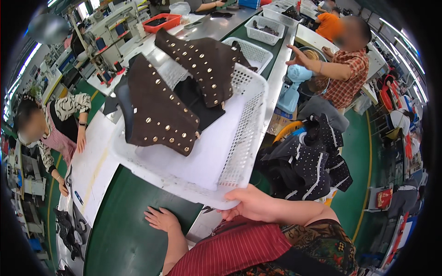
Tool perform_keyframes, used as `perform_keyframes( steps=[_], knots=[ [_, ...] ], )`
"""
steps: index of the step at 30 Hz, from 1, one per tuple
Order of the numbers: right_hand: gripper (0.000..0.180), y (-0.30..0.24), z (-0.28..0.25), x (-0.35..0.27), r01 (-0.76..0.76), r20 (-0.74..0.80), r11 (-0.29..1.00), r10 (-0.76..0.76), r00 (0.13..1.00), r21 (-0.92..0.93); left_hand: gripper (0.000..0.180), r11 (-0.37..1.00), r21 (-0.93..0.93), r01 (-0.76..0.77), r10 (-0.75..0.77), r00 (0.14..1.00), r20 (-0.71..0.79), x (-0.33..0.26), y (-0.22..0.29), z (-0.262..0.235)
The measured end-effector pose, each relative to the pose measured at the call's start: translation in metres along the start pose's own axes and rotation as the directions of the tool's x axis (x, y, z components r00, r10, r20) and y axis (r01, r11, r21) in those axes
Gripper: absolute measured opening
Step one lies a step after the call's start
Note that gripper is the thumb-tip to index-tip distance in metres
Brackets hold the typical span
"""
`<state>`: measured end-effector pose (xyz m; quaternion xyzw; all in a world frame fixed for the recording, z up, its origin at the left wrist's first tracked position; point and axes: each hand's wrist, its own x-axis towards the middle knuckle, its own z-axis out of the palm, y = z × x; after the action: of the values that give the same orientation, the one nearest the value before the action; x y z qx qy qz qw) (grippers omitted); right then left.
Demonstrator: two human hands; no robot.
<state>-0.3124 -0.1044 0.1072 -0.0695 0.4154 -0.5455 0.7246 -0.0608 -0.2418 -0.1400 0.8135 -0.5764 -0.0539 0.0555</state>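
Note:
My right hand point(248, 202) grips the near corner of a white perforated plastic basket point(246, 133), its fingers curled around the rim. The basket sits tilted over the green conveyor belt point(133, 202). Inside it, dark brown boot uppers point(159, 110) with rows of shiny metal studs stand on a sheet of white paper point(207, 156). Another studded brown upper point(202, 64) leans toward the basket's far side, with black material between the two. My left hand point(161, 218) rests on the belt, palm down and fingers spread, holding nothing.
To the right, black studded pieces point(304, 161) are heaped beside a light blue fan point(294, 87). A person in a plaid shirt point(354, 69) reaches toward the line. Another person point(55, 124) leans on the left table. More white baskets point(264, 30) and a red tray point(161, 23) stand farther off.

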Motion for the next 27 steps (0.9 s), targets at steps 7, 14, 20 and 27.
perform_keyframes(
  steps=[7,14,20,27],
  knots=[
    [0.033,-0.043,-0.031,-0.034,0.275,-0.101,0.961,-0.276,0.956,-0.026,0.053,1.000,0.014,0.004,-0.003,1.000,-0.019,-0.001,-0.001,-0.003],
    [0.030,-0.089,-0.068,-0.038,0.350,-0.090,0.930,-0.341,0.936,0.116,0.053,1.000,0.025,-0.004,0.005,1.000,-0.027,-0.001,0.000,-0.004],
    [0.033,-0.139,-0.097,-0.015,0.369,-0.147,0.912,-0.346,0.927,0.179,0.053,1.000,0.021,0.005,-0.004,0.999,-0.038,0.000,-0.002,0.000],
    [0.051,-0.245,-0.115,0.037,0.716,-0.304,0.684,-0.717,0.627,-0.138,0.053,0.998,0.062,-0.016,0.023,0.994,-0.107,0.003,-0.005,0.007]
  ],
)
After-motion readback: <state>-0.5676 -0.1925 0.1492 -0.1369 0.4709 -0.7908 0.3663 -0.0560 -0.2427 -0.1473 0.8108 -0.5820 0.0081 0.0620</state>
